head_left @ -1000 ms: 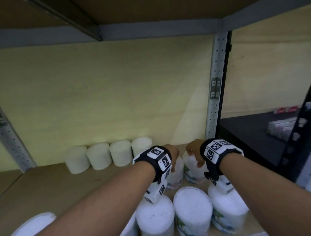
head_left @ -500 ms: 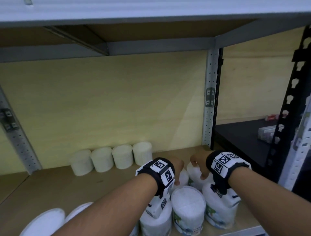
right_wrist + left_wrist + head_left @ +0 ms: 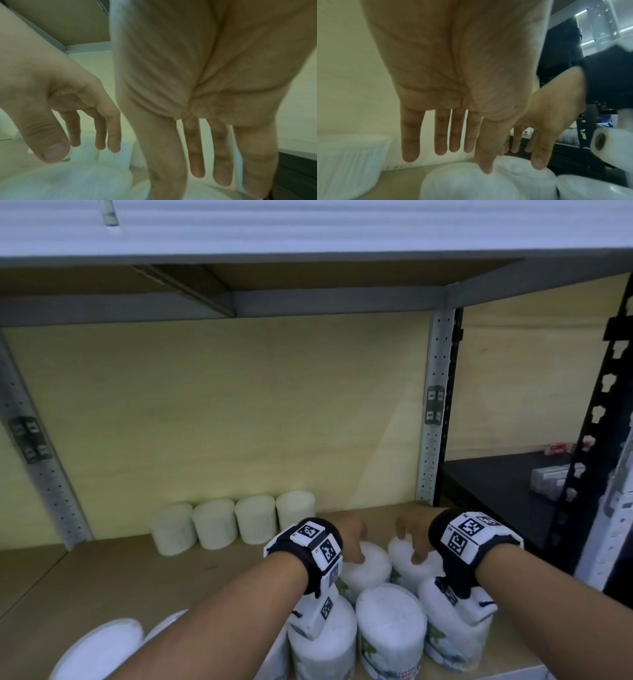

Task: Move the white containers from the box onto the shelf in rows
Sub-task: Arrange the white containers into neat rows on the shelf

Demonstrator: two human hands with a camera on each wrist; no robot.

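Observation:
Two white containers stand side by side on the wooden shelf (image 3: 137, 577): the left one (image 3: 368, 565) and the right one (image 3: 409, 559). My left hand (image 3: 349, 537) hovers over the left one with straight fingers, its thumb tip touching the lid (image 3: 471, 180). My right hand (image 3: 409, 534) is over the right one, fingers hanging straight and its thumb on the lid. Neither hand grips anything. In front of them stand three more containers (image 3: 390, 628), partly hidden by my wrists. A row of several white containers (image 3: 233, 520) lines the back wall. The box is out of view.
A grey upright post (image 3: 433, 412) bounds the shelf on the right, with a dark shelf (image 3: 496, 494) holding small boxes beyond it. The upper shelf board (image 3: 308, 234) hangs overhead. White lids (image 3: 99, 652) show at lower left. Bare wood lies left of my arms.
The head view has drawn back and risen, showing the upper shelf. Both hands have stayed over the same two containers.

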